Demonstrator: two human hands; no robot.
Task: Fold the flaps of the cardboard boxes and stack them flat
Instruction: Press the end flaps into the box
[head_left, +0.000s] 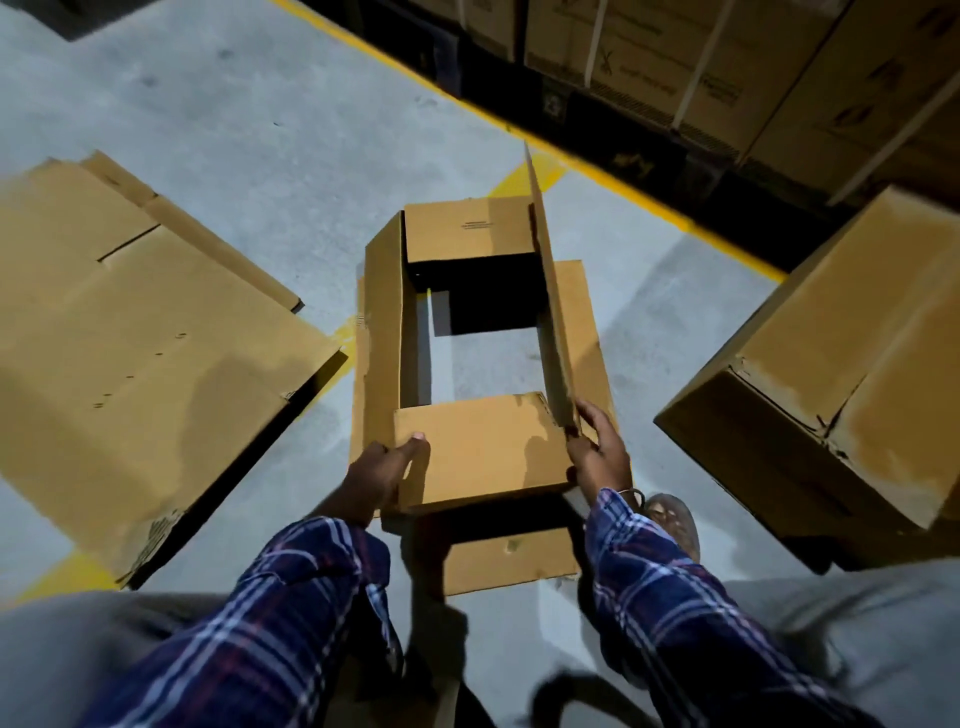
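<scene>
An open-ended cardboard box (384, 332) stands on the grey floor in front of me, and I see the floor through it. Its near flap (483, 449) and far flap (467, 228) lie folded inward. The left flap is bent in, while the long right flap (553, 306) stands upright. My left hand (384, 467) grips the near flap at its left corner, thumb on top. My right hand (597, 452) holds the near end of the upright right flap. A pile of flattened boxes (130, 338) lies on the floor to the left.
A closed cardboard box (831, 364) sits at the right, close to my right arm. Racking with strapped cartons (701, 67) runs along the back behind a yellow floor line (597, 171). A shoe (675, 519) shows beside the box, and another cardboard piece (509, 561) lies under it.
</scene>
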